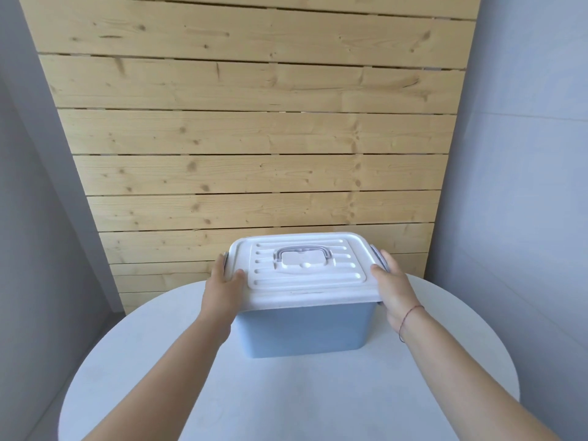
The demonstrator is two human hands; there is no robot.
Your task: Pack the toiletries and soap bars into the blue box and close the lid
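At the far left a plain grey wall [28, 186] runs down beside a panel of pale horizontal pine boards [254, 138], knotted and unpainted, which fills the middle of the view behind a round white table [286, 396]. The left hand [222, 288] reaches in from the lower left on a bare forearm and is closed on the left end of the white ribbed plastic lid [305, 272]: its thumb lies on top of the lid near the corner, while the fingers curl over the edge against the small grey side latch [225, 259] there. The lid sits flat on the light blue rectangular plastic storage box [305, 329], which stands on the table toward its far side, roughly central; nothing of its contents shows, since the lid covers the opening. A grey carry handle [302, 252] lies folded down in the middle of the lid, around a raised smooth square plate. No brand, label or writing can be read on the lid, the box or anything else in view. The right hand [394, 288] grips the lid's right end in the same way, thumb on top and fingers wrapped over the second grey side latch [378, 256]; whether either latch is snapped shut cannot be told. A thin red string bracelet [410, 316] circles the right wrist. Farther right a pale blue-grey wall [525, 186] closes the scene.
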